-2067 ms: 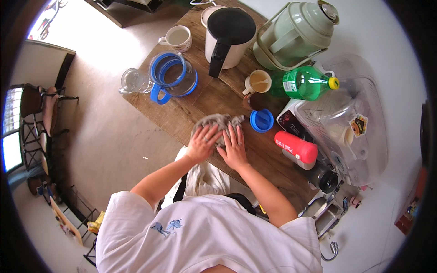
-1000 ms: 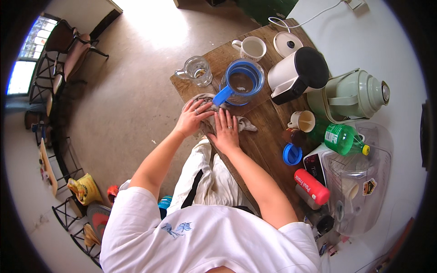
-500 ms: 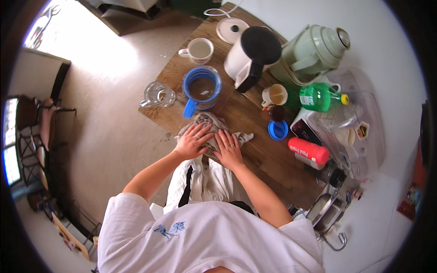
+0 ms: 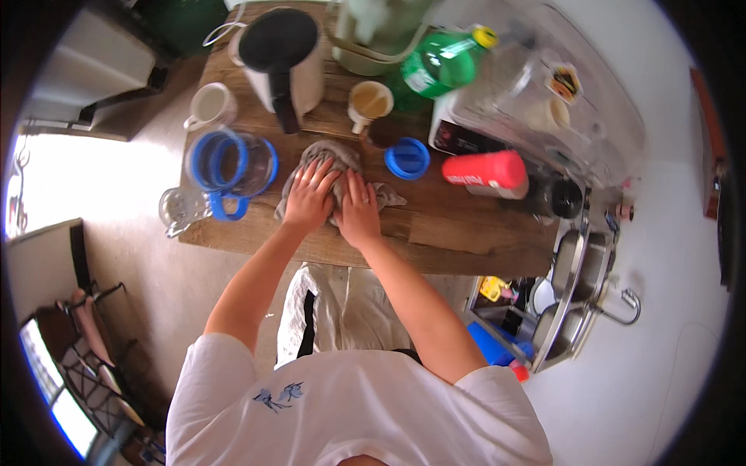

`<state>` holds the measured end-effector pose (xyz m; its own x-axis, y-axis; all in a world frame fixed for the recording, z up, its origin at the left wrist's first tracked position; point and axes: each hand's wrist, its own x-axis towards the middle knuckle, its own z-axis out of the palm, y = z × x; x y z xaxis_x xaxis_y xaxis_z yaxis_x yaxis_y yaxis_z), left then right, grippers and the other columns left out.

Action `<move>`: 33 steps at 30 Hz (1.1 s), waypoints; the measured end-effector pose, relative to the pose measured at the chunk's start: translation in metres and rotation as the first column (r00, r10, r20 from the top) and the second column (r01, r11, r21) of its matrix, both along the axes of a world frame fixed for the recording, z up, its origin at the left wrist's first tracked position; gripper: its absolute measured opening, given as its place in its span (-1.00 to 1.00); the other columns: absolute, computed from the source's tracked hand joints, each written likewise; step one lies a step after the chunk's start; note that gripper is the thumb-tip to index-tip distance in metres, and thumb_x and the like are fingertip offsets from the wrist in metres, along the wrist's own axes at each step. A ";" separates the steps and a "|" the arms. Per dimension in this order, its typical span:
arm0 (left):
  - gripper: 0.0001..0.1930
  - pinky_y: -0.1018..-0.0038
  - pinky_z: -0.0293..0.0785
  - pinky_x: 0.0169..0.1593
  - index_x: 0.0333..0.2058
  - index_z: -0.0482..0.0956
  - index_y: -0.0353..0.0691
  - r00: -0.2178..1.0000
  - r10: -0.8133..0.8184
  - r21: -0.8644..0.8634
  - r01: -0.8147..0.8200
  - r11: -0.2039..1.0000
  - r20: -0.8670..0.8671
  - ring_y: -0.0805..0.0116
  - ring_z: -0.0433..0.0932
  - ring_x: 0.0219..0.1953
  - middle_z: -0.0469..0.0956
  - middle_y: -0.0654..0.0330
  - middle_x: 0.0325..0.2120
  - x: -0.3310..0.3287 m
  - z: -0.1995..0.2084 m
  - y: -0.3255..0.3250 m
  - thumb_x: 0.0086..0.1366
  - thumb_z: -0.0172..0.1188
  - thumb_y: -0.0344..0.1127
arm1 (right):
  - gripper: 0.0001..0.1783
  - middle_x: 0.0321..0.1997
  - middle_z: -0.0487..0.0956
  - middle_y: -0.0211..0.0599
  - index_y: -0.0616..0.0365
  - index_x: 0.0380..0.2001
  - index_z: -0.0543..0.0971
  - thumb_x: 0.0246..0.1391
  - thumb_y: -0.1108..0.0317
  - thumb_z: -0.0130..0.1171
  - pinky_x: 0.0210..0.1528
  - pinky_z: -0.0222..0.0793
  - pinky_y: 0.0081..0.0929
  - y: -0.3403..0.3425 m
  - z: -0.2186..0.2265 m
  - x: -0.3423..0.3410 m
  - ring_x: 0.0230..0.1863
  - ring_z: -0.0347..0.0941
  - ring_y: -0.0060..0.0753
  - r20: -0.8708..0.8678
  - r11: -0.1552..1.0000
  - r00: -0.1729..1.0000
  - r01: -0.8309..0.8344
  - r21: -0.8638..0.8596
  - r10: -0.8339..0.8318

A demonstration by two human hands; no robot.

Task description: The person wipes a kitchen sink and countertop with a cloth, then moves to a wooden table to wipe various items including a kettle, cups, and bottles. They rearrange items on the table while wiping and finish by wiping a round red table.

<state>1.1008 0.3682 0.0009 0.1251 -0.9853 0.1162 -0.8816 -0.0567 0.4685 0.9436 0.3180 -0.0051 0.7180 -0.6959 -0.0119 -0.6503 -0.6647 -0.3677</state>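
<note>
A crumpled grey-brown cloth lies on the wooden table, in from its near edge. My left hand presses flat on the cloth with fingers stretched out. Beside it, my right hand also rests flat on the cloth, fingers extended. Left of the cloth is a clear pitcher with a blue rim and handle. To the right sits a round blue lid. Beyond the cloth stand a white kettle with a black lid and a small cup of brown liquid.
A glass jug stands by the table's left edge, a white mug behind it. Farther right are a pale green thermos, a green bottle, a clear plastic bin and a red bottle. A metal sink adjoins the right.
My view has turned, so the table now lies more squarely before me. Both hands and the cloth have moved farther in from the near edge, closer to the small cup and blue lid.
</note>
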 end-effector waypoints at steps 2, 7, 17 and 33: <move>-0.41 0.01 0.00 0.42 0.25 0.35 -0.03 1.000 -0.016 0.063 0.017 0.998 -0.020 -0.02 0.09 0.41 0.16 0.14 0.39 -0.032 0.008 0.020 0.20 0.13 -0.25 | -0.15 0.51 0.11 -0.15 0.16 0.35 0.27 -0.01 0.15 0.28 0.49 -0.11 -0.07 0.005 0.003 -0.039 0.49 0.02 -0.14 0.008 0.998 0.998 -0.063 -0.003 0.063; -0.36 0.01 -0.05 0.44 0.31 0.29 -0.02 0.998 -0.057 0.087 0.058 0.994 -0.014 -0.02 0.05 0.43 0.09 0.13 0.42 -0.133 0.006 0.018 0.24 0.17 -0.11 | -0.10 0.51 0.13 -0.36 0.00 0.37 0.28 -0.07 0.11 0.34 0.49 -0.20 0.11 -0.008 0.014 -0.149 0.50 0.03 -0.25 -0.037 0.998 0.998 -0.059 -0.025 0.058; -0.26 0.03 -0.05 0.45 0.32 0.28 0.02 0.902 -0.429 0.077 0.432 0.898 -0.052 0.02 0.02 0.45 0.07 0.17 0.42 -0.368 0.009 -0.104 0.16 0.27 -0.03 | -0.12 0.55 0.02 -0.53 -0.17 0.44 0.16 0.05 0.08 0.22 0.44 -0.25 0.36 -0.063 0.012 -0.400 0.56 -0.14 -0.27 -0.263 0.924 0.890 0.383 -0.014 -0.373; -0.32 0.02 0.03 0.42 0.26 0.38 0.15 0.948 -0.318 -0.013 0.318 0.948 0.005 0.10 0.19 0.36 0.16 0.26 0.39 -0.335 0.004 -0.039 0.14 0.27 0.01 | -0.32 0.49 0.12 -0.37 -0.16 0.39 0.19 0.24 0.01 0.04 0.36 -0.31 0.51 -0.024 -0.003 -0.369 0.57 -0.18 -0.09 0.074 0.908 0.910 0.395 0.143 -0.408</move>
<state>0.7655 0.3297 0.0049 -0.1953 -0.9722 0.1295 -0.8542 0.2335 0.4645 0.5747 0.2940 -0.0079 0.3803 -0.9231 -0.0578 -0.8082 -0.3013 -0.5060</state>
